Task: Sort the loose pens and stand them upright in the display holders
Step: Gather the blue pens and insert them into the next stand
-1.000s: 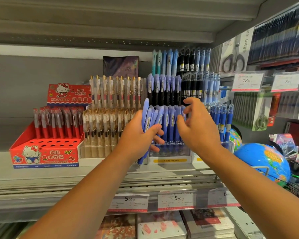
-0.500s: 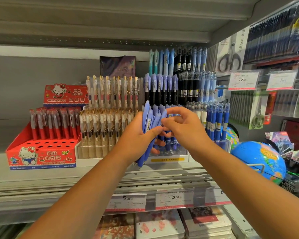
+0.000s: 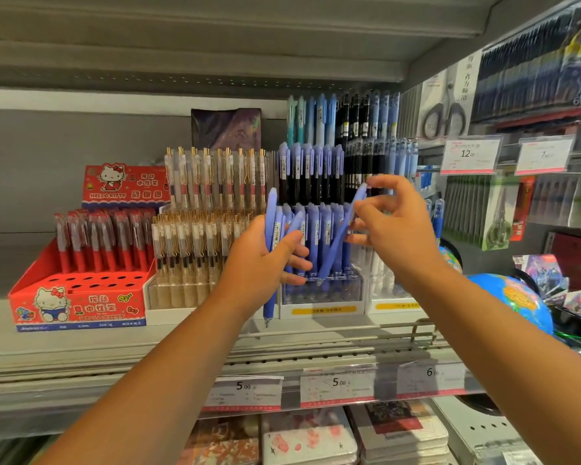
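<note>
Blue pens point(image 3: 271, 226) in left hand point(image 3: 257, 266); HELLO KITTY box point(image 3: 78, 308), 5.00 tag point(image 3: 244, 391).

We list one grey metal shelf point(image 3: 81, 344), its front edge carrying a clear label rail point(image 3: 386, 385) with price tickets point(image 3: 244, 392) reading 5.00, 5.00 and 6. Behind it is a plain grey back panel point(image 3: 64, 156). Above is the ribbed underside of the upper shelf point(image 3: 215, 45), with a row of small holes along it. To the right we note hanging packs point(image 3: 534, 72), a scissors pack point(image 3: 446, 119) among them, above price cards point(image 3: 468, 156) marked 12.00 and 7. A blue globe point(image 3: 514, 303) sits low on the right. Stacks of wrapped notebooks point(image 3: 309, 437) lie below the shelf. The light is even and soft.
</note>
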